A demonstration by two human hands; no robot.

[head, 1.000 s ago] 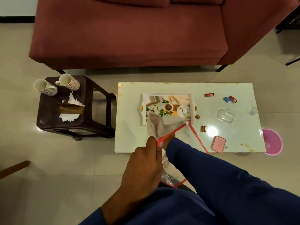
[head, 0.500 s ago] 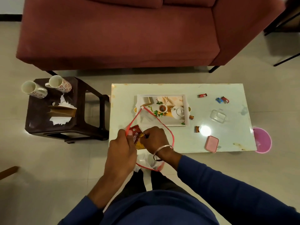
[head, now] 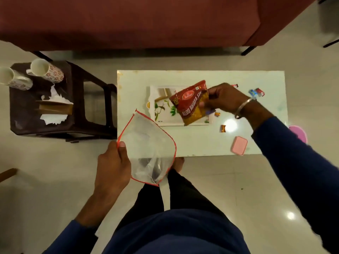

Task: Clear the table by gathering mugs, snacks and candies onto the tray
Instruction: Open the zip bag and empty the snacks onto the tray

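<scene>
My right hand (head: pixel 224 99) grips a red and yellow snack packet (head: pixel 192 102) and holds it above the printed white tray (head: pixel 161 114) on the pale table (head: pixel 201 143). My left hand (head: pixel 113 164) pinches the red rim of a clear plastic bag (head: pixel 148 149) that hangs open over the table's near left corner. Two floral mugs (head: pixel 46 70) lie on the dark side stool (head: pixel 77 99) at the left. Small wrapped candies lie on the table: one orange (head: pixel 223 128), one near the tray (head: pixel 217 114), and red and blue ones (head: pixel 256 92) at the far right.
A pink lidded box (head: pixel 240 147) sits near the table's front edge. Torn white paper and a brown card (head: pixel 53 109) lie on the stool. A red sofa (head: pixel 128 21) stands behind the table. A pink bin (head: pixel 299 133) is on the floor at the right.
My right hand has pulled the snack packet out of the clear bag and carried it up and right over the tray. The left hand keeps hold of the bag's rim.
</scene>
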